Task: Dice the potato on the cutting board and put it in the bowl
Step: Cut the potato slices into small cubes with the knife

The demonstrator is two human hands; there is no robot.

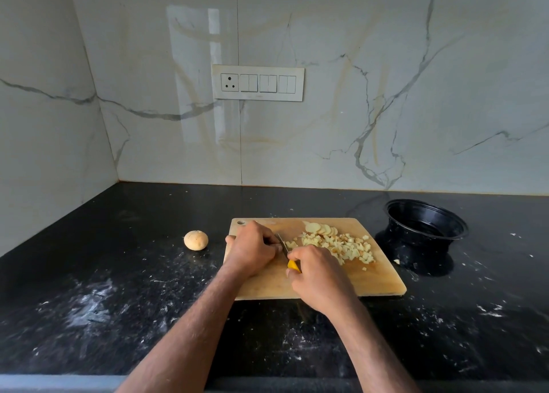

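Wooden cutting board [383,282]: one knife [292,263] in right grip [319,277], left grip [252,248] curled, contents hidden.

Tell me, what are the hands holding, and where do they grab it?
The right hand grips the knife by its yellow handle. The left hand covers something on the cutting board; what it holds cannot be told.

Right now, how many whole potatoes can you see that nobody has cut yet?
1. The whole potato sits on the black counter, left of the cutting board. The left hand may hide another piece on the board.
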